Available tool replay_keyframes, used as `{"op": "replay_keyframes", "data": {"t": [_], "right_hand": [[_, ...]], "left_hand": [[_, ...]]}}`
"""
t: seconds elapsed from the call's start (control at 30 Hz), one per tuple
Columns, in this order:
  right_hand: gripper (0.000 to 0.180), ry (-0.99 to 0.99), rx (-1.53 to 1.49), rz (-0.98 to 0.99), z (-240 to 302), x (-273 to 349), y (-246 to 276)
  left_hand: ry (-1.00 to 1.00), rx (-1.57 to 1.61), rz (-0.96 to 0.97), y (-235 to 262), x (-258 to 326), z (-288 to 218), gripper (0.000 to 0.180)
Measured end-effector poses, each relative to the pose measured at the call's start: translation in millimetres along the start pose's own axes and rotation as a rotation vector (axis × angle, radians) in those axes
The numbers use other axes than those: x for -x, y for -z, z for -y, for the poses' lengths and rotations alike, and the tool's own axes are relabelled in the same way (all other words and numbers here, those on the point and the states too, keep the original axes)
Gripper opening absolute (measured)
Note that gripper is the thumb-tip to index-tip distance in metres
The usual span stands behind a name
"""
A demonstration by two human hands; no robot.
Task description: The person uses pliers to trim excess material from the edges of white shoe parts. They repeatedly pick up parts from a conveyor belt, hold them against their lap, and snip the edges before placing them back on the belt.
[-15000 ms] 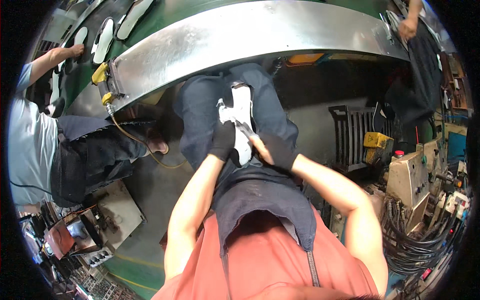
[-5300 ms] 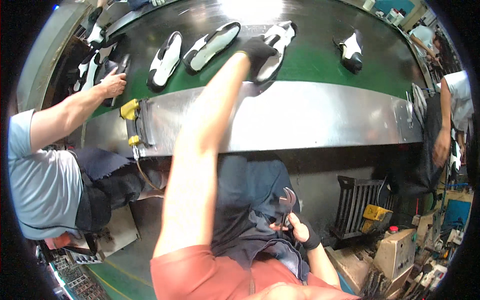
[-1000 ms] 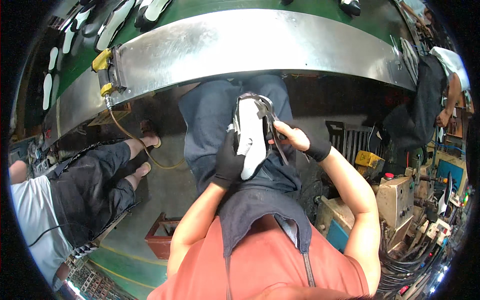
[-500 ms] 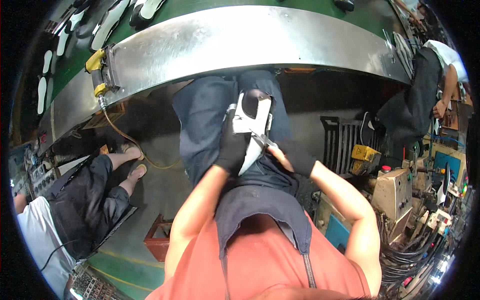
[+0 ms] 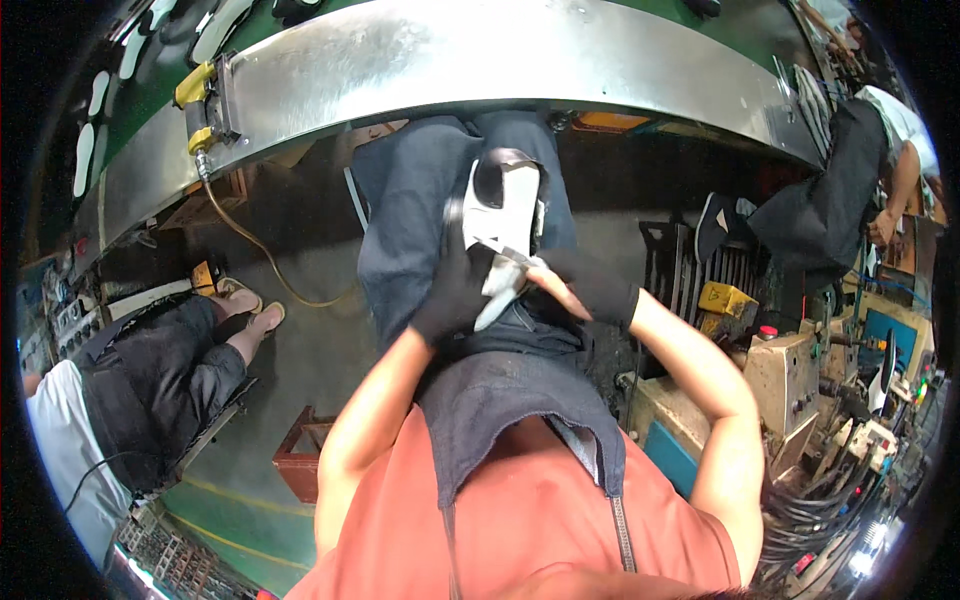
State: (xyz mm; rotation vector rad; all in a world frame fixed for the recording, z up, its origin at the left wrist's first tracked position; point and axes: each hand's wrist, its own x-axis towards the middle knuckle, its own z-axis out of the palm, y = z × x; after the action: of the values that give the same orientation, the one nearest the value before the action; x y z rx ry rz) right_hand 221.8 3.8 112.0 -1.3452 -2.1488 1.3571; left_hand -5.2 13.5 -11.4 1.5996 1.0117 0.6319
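A workshop is seen from above: a curved steel-edged conveyor (image 5: 480, 60) with a green belt runs across the top, with pale shoe soles (image 5: 85, 160) lying on it at the left, and a grey concrete floor (image 5: 300, 340) lies beneath. A yellow fitting (image 5: 195, 85) with a trailing yellow hose is fixed to the conveyor's left end. A seated co-worker (image 5: 150, 380) in dark trousers and sandals is seen at the left, another person in a dark apron (image 5: 840, 200) stands at the far right, and machines and cable bundles (image 5: 840, 400) are crowded at the lower right. A white shoe upper (image 5: 500, 215) with a dark opening is held over the lap, above dark blue trousers and an apron. The left hand (image 5: 455, 295), in a black glove, is wrapped around the shoe's lower left side, its grip closed on it. The right hand (image 5: 580, 285), also gloved in black, is laid against the shoe's lower right edge with the fingers stretched towards it; whether its grip is pressed together on anything cannot be told. Both forearms are raised from the lower edge and bent inward. Compared with half a second earlier, the shoe has been kept in the lap between both hands, and the right hand has been brought lower along its edge.
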Motion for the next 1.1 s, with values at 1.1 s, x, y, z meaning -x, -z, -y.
{"op": "replay_keyframes", "data": {"t": [1.1], "right_hand": [[0.037, -0.008, 0.397, 0.115, 6, 22, 8]], "left_hand": [[0.200, -0.114, -0.118, 10, 38, -52, 0.102]]}}
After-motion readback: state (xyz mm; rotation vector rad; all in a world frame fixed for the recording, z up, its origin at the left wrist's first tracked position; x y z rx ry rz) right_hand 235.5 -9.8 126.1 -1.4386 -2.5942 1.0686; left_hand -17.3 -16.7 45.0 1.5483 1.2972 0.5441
